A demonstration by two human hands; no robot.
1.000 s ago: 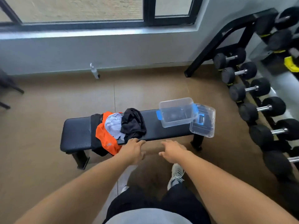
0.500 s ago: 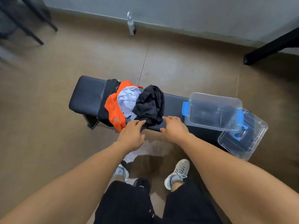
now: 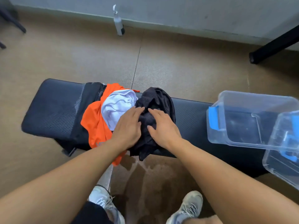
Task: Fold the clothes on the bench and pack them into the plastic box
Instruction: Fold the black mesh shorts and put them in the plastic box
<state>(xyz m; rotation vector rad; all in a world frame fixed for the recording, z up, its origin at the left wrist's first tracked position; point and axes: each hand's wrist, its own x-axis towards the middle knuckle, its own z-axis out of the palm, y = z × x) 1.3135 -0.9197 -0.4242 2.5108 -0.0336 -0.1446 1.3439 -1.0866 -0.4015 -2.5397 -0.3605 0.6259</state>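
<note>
Nothing folded or packed yet: heaped on the bench (image 3: 53, 109), orange top (image 3: 95, 125), white top (image 3: 116, 105), black garment (image 3: 158, 101) under left hand (image 3: 127, 126) and right hand (image 3: 163, 126), fingers flat and lightly spread, gripping nothing; farther right, box (image 3: 249, 120) empty, lid (image 3: 281, 159) off.

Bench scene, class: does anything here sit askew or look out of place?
Yes. The clear plastic lid leans tilted against the clear plastic box with blue latches, overhanging the black padded bench's edge. The orange shirt also droops off the front.
</note>
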